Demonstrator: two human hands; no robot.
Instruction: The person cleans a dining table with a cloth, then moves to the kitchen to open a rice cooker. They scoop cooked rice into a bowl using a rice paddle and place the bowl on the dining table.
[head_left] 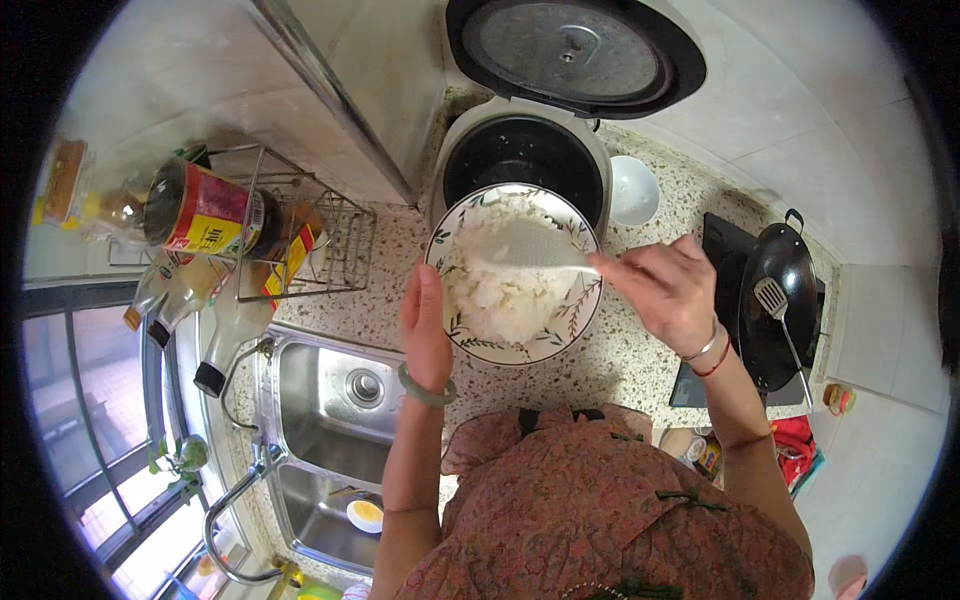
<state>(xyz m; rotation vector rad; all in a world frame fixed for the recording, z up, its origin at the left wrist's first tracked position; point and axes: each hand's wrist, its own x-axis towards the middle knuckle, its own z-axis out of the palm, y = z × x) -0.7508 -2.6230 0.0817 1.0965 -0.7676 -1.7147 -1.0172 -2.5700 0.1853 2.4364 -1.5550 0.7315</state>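
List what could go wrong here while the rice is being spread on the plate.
The left hand grips the plate by one edge only, so it might tip under the paddle pressed by the right hand. The rice is heaped high and could spill onto the counter or into the sink alongside.

Plate: glossy ceramic. Sink: shiny steel. Counter: speckled stone, smooth. Wok: dark matt metal. Rice paddle: white plastic.

Left hand: fingers hidden under plate rim, thumb alone showing. Plate covers front of rice cooker pot. Paddle handle buried in right hand. Bottles at left blurred, bent by lens. Sink lower basin partly cut off by left forearm.
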